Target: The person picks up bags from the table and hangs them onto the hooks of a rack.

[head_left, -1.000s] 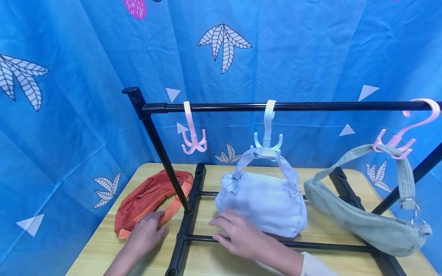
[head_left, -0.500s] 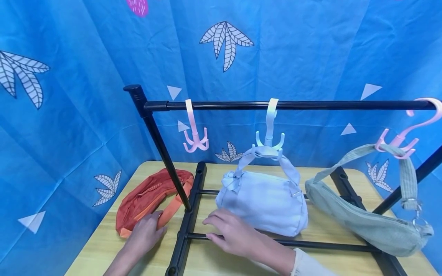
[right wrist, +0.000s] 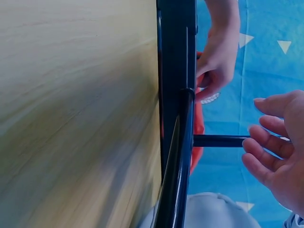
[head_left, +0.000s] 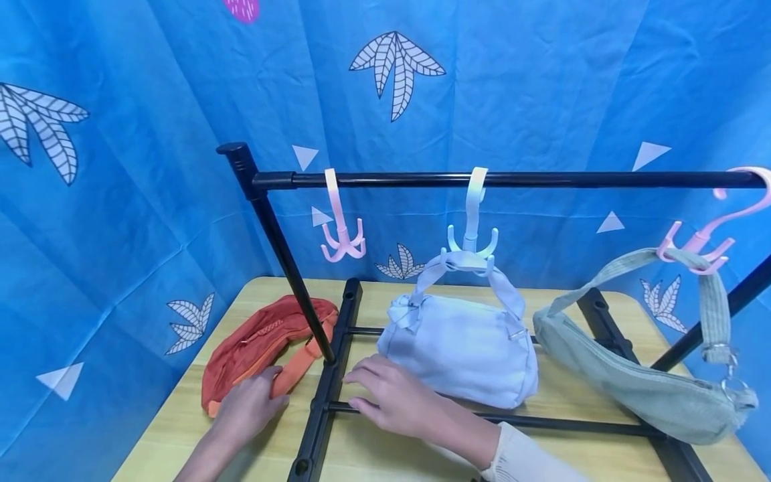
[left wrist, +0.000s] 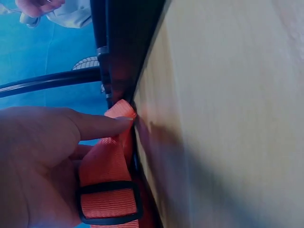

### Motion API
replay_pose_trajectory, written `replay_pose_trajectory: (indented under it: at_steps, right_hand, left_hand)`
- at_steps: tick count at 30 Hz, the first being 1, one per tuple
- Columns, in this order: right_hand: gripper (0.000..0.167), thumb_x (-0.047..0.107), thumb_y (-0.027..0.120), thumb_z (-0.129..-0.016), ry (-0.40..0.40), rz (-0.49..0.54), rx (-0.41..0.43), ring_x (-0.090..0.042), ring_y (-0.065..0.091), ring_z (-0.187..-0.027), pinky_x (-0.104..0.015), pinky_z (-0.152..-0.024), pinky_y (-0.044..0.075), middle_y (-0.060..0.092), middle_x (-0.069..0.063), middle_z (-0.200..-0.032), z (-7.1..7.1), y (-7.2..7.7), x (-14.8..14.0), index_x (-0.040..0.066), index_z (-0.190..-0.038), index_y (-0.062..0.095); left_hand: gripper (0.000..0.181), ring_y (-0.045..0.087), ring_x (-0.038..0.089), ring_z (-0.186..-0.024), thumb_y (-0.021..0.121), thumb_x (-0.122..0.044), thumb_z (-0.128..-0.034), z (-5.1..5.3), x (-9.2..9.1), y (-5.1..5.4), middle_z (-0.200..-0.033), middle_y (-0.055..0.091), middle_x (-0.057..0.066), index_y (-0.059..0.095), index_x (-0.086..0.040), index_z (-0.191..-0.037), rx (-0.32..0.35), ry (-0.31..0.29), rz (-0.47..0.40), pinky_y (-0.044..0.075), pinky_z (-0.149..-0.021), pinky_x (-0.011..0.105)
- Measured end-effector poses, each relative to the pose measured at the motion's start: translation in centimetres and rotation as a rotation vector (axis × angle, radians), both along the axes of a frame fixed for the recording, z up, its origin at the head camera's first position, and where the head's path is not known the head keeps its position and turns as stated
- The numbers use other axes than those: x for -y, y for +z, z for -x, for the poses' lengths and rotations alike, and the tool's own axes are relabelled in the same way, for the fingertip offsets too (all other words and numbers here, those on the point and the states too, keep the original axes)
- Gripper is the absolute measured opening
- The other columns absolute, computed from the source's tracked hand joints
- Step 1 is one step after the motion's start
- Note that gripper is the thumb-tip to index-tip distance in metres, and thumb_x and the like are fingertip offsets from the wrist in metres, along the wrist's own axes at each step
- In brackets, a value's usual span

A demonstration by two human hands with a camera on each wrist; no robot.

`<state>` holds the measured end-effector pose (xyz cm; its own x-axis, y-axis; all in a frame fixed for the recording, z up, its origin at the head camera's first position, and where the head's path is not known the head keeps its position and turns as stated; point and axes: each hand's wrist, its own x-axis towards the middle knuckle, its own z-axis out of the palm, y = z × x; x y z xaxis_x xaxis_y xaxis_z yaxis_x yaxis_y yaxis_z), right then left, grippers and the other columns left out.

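Note:
At the table's left lies a red waist bag (head_left: 259, 338) with an orange strap (head_left: 299, 368). My left hand (head_left: 248, 405) holds that strap near the bag's front end; in the left wrist view its thumb (left wrist: 102, 126) lies on the orange webbing, above a black buckle (left wrist: 110, 202). My right hand (head_left: 391, 395) hovers over the rack's front bar with relaxed, slightly bent fingers and nothing in them. Just behind it hangs a pale blue bag (head_left: 460, 348), its strap over a light blue hook (head_left: 472, 234).
A black rack (head_left: 385, 179) stands on the wooden table (head_left: 373, 455). Its left post rises between my hands. An unloaded pink hook (head_left: 343, 234) hangs at the left of the top bar. A grey-green bag (head_left: 632, 381) hangs from another pink hook (head_left: 699, 244) at right.
My right hand has drifted a little left, away from the pale blue bag toward the left post. The left hand stays at the orange strap, nearly still. The head view has shifted slightly.

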<state>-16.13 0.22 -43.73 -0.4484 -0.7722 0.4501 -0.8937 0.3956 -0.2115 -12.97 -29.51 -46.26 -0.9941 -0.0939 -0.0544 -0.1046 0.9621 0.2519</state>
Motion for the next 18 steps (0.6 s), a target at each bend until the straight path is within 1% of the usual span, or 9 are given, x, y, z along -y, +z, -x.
replay_pose_trajectory:
  at_steps: [2, 3, 4, 6, 8, 10, 12, 15, 18]
  right_hand:
    - [0.032, 0.032, 0.07, -0.099, -0.004, -0.013, 0.0, -0.009, 0.066, -0.113, -0.023, -0.101, 0.055, 0.072, 0.005, -0.118, 0.0, 0.0, 0.3, 0.017, -0.127, 0.069]
    - [0.032, 0.033, 0.07, -0.099, -0.005, -0.018, 0.001, -0.009, 0.066, -0.113, -0.024, -0.101, 0.055, 0.072, 0.005, -0.119, 0.1, 0.0, 0.4, 0.017, -0.127, 0.069]
    - [0.033, 0.033, 0.07, -0.099, -0.006, -0.022, 0.0, -0.01, 0.066, -0.114, -0.024, -0.102, 0.055, 0.072, 0.005, -0.119, 0.1, 0.0, 0.5, 0.017, -0.127, 0.069]
    - [0.033, 0.033, 0.071, -0.099, -0.006, -0.02, 0.008, -0.01, 0.066, -0.115, -0.023, -0.102, 0.055, 0.073, 0.004, -0.12, 0.2, 0.1, 0.8, 0.017, -0.127, 0.069]
    - [0.033, 0.033, 0.071, -0.099, -0.005, -0.017, 0.014, -0.01, 0.066, -0.115, -0.023, -0.102, 0.055, 0.073, 0.004, -0.12, 0.3, 0.2, 1.1, 0.017, -0.128, 0.069]
    - [0.034, 0.033, 0.071, -0.099, -0.003, -0.018, 0.012, -0.01, 0.066, -0.115, -0.022, -0.103, 0.055, 0.073, 0.004, -0.121, 0.4, 0.3, 1.4, 0.017, -0.128, 0.07]
    - [0.034, 0.033, 0.071, -0.099, 0.0, -0.023, 0.002, -0.01, 0.067, -0.115, -0.022, -0.102, 0.055, 0.073, 0.003, -0.121, 0.5, 0.4, 1.7, 0.016, -0.128, 0.07]
    - [0.034, 0.033, 0.071, -0.099, -0.001, -0.032, -0.016, -0.011, 0.067, -0.115, -0.023, -0.102, 0.055, 0.072, 0.003, -0.122, 0.7, 0.4, 2.2, 0.016, -0.129, 0.07]
    - [0.034, 0.033, 0.07, -0.099, -0.001, -0.031, -0.02, -0.01, 0.067, -0.114, -0.022, -0.1, 0.055, 0.072, 0.003, -0.122, 0.9, 0.5, 2.7, 0.016, -0.129, 0.07]
  left_hand:
    - [0.062, 0.049, 0.018, -0.064, 0.084, -0.025, -0.0858, -0.3, -0.1, 0.3, -0.069, 0.052, 0.001, 0.061, 0.004, -0.136, -0.016, 0.005, -0.004, 0.037, -0.057, 0.033]
    - [0.061, 0.047, 0.017, -0.062, 0.083, -0.026, -0.086, -0.5, -0.1, 0.5, -0.068, 0.051, 0.001, 0.061, 0.004, -0.135, -0.028, 0.007, -0.006, 0.035, -0.055, 0.032]
    - [0.061, 0.046, 0.017, -0.061, 0.083, -0.025, -0.0859, -0.6, -0.2, 0.7, -0.067, 0.05, 0.001, 0.062, 0.003, -0.135, -0.039, 0.01, -0.013, 0.033, -0.054, 0.031]
    - [0.061, 0.046, 0.017, -0.059, 0.084, -0.024, -0.0846, -0.9, -0.3, 1.1, -0.067, 0.052, 0.001, 0.062, 0.003, -0.135, -0.074, 0.006, -0.022, 0.033, -0.052, 0.031]
    - [0.061, 0.048, 0.017, -0.061, 0.085, -0.023, -0.082, -1.1, -0.4, 1.5, -0.07, 0.057, 0.001, 0.063, 0.002, -0.133, -0.106, 0.003, -0.028, 0.036, -0.052, 0.031]
    - [0.059, 0.051, 0.017, -0.063, 0.086, -0.02, -0.0795, -1.4, -0.5, 1.9, -0.076, 0.063, 0.003, 0.065, 0.001, -0.131, -0.124, 0.01, -0.034, 0.04, -0.053, 0.032]
    - [0.057, 0.053, 0.017, -0.065, 0.086, -0.017, -0.0789, -1.7, -0.6, 2.4, -0.08, 0.067, 0.005, 0.066, 0.0, -0.129, -0.124, 0.028, -0.028, 0.043, -0.054, 0.033]
    - [0.05, 0.057, 0.019, -0.069, 0.084, -0.012, -0.0799, -2.0, -0.7, 3.0, -0.088, 0.072, 0.01, 0.069, 0.001, -0.126, -0.136, 0.047, -0.02, 0.049, -0.057, 0.038]
    - [0.047, 0.065, 0.024, -0.077, 0.085, -0.01, -0.0805, -2.3, -0.8, 3.5, -0.096, 0.075, 0.016, 0.07, 0.002, -0.124, -0.18, 0.047, -0.008, 0.056, -0.064, 0.046]
